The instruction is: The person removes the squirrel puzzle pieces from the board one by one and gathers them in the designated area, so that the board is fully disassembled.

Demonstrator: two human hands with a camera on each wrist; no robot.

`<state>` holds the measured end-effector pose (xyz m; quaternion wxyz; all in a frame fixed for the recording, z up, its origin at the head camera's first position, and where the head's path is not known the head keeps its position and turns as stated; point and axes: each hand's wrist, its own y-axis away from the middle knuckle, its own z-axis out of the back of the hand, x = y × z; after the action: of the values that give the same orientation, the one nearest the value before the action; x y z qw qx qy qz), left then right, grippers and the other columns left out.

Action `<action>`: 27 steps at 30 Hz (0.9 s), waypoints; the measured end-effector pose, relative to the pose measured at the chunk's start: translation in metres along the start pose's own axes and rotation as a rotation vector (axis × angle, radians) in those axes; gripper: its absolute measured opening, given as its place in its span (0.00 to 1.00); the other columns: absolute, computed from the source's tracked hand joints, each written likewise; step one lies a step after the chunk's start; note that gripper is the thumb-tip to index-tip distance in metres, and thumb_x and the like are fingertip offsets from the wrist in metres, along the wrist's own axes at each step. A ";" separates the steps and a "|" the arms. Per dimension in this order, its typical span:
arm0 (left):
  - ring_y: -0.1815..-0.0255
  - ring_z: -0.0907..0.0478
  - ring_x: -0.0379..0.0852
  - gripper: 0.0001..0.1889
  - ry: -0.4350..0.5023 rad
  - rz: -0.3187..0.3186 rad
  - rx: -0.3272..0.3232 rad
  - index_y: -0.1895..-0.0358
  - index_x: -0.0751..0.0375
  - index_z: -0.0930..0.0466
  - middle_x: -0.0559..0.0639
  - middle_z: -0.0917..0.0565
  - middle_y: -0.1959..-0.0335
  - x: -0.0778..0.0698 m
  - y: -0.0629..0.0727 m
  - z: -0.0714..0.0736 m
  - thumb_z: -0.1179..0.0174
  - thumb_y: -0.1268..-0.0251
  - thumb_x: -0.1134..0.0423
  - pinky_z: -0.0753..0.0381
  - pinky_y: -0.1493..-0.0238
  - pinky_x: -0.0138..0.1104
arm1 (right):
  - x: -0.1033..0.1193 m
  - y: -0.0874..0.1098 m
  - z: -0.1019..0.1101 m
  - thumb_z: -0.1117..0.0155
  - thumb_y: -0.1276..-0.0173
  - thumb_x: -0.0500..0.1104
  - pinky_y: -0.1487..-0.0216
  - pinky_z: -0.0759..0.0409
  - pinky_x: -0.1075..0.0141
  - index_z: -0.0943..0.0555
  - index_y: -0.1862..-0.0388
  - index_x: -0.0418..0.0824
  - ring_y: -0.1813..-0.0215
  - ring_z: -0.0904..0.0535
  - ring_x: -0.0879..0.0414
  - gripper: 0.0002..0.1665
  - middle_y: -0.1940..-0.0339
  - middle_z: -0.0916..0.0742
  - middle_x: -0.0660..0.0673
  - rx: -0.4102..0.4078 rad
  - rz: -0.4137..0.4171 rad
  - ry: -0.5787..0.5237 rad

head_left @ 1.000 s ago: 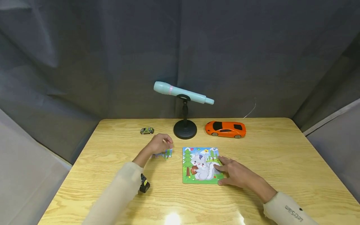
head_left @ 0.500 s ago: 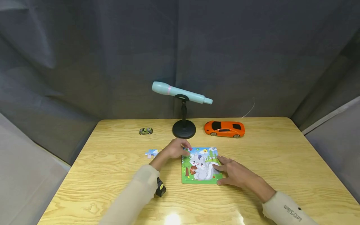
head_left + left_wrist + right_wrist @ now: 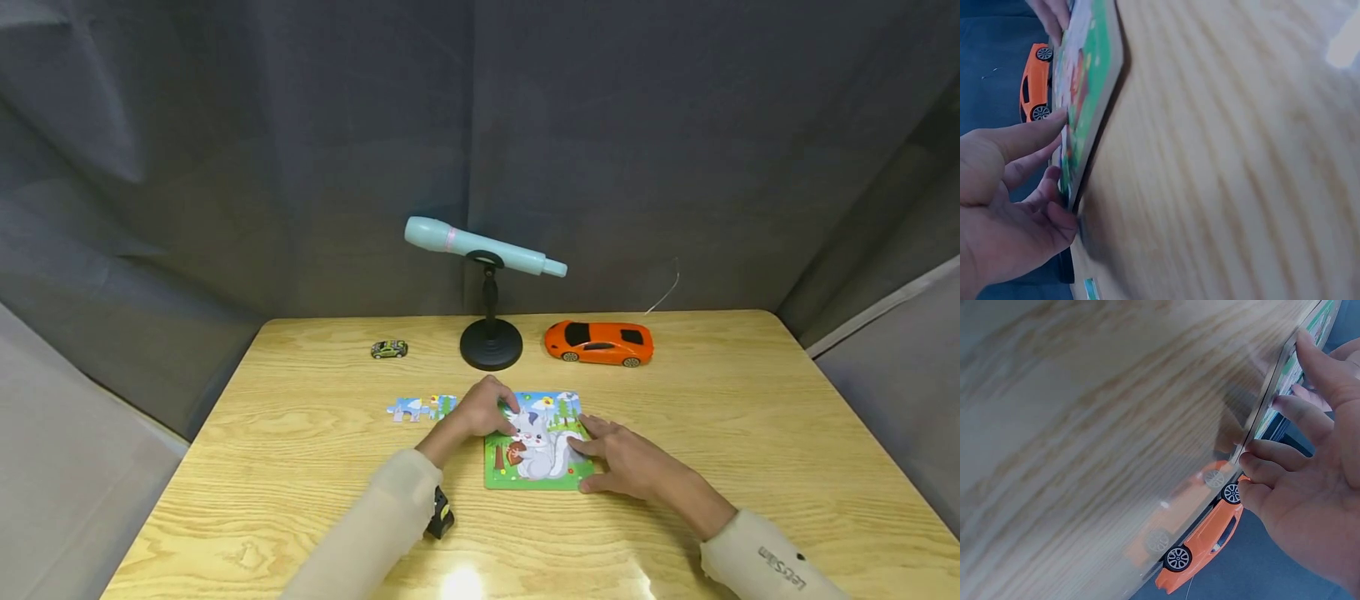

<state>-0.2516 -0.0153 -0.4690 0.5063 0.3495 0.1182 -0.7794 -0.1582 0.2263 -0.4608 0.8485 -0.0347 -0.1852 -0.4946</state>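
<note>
Puzzle (image 3: 542,463) now occupies both: left hand (image 3: 483,410), grasp unclear, has reached it from loose pieces (image 3: 410,403) nearer the left edge of the bench (image 3: 735,400); right hand (image 3: 628,460), spread, touches it.

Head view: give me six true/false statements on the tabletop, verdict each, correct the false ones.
1. The person's right grip touches the square, flat puzzle board printed with a grey squirrel. True.
2. The pale-blue, rod-shaped microphone lies flat on the wood-grain table. False: it sits tilted in a black, round-based stand.
3. Flat, multicoloured puzzle pieces lie left of the board. True.
4. The glossy orange toy car is left of the stand. False: it is right of it.
5. The small green-and-black toy car is left of the stand. True.
6. The person's left grip is well away from the board. False: it is over the board's left side.
</note>
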 end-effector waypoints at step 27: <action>0.42 0.29 0.54 0.28 0.029 0.108 -0.047 0.50 0.54 0.28 0.56 0.24 0.42 -0.002 0.002 -0.002 0.25 0.58 0.67 0.27 0.43 0.45 | -0.001 0.000 -0.001 0.29 0.47 0.57 0.33 0.39 0.40 0.25 0.38 0.39 0.31 0.38 0.30 0.41 0.29 0.34 0.29 0.002 -0.009 -0.007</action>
<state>-0.2485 -0.0132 -0.4687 0.5539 0.3547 0.1251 -0.7428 -0.1588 0.2271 -0.4619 0.8455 -0.0348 -0.1891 -0.4981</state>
